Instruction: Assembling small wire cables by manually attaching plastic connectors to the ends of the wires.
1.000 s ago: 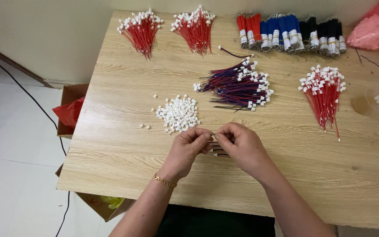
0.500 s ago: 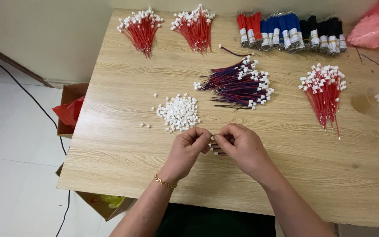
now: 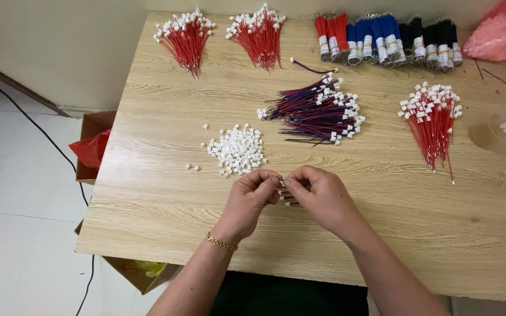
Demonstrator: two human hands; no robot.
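Note:
My left hand (image 3: 252, 197) and my right hand (image 3: 318, 196) meet over the front middle of the wooden table (image 3: 147, 193). Between their fingertips they pinch a short bundle of thin wires with a small white connector (image 3: 284, 193); most of it is hidden by the fingers. A gold bracelet sits on my left wrist. Just beyond the hands lies a pile of small white plastic connectors (image 3: 237, 149). Farther back is a heap of purple and red wires with white connectors (image 3: 317, 110).
Bundles of red wires lie at the back left (image 3: 185, 36), back middle (image 3: 259, 32) and right (image 3: 433, 117). Taped red, blue and black wire bundles (image 3: 385, 36) line the back edge. A pink bag (image 3: 499, 35) is at the back right. A cardboard box (image 3: 92, 146) stands left of the table.
The hands stay together at the same spot; the fingers have shifted slightly on the small wire piece. Nothing else on the table has moved.

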